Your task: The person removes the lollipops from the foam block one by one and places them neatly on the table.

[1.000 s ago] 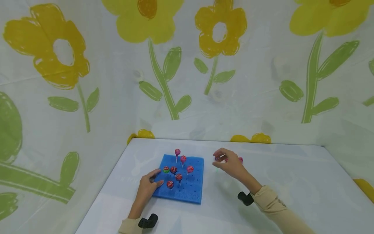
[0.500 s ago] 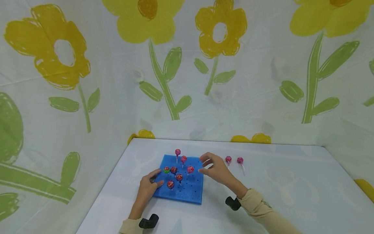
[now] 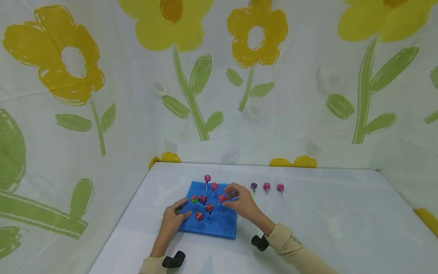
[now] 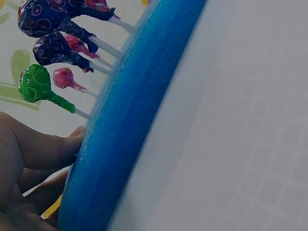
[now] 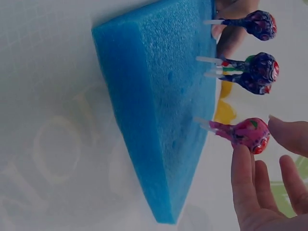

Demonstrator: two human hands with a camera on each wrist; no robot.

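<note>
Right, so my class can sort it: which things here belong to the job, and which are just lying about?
Belongs to the job:
blue foam block, left hand on its edge
lollipops standing in it, right hand at a pink one
probably the three lollipops lying on the white table

Apparently just there:
flowered backdrop
black wrist devices, worn rather than lying about

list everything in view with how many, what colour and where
foam board: one, blue, on the table
standing lollipops: seven, three pink, one green, three dark blue, stuck in the board
loose lollipops: three, two pink, one dark, right of the board
table: one, white, under the board
backdrop: one, white with yellow flowers, behind the table
wrist devices: two, black, one per wrist
sleeves: two, beige, on the forearms
left hand: one, gripping the board's left edge
right hand: one, at the rightmost standing lollipop
</note>
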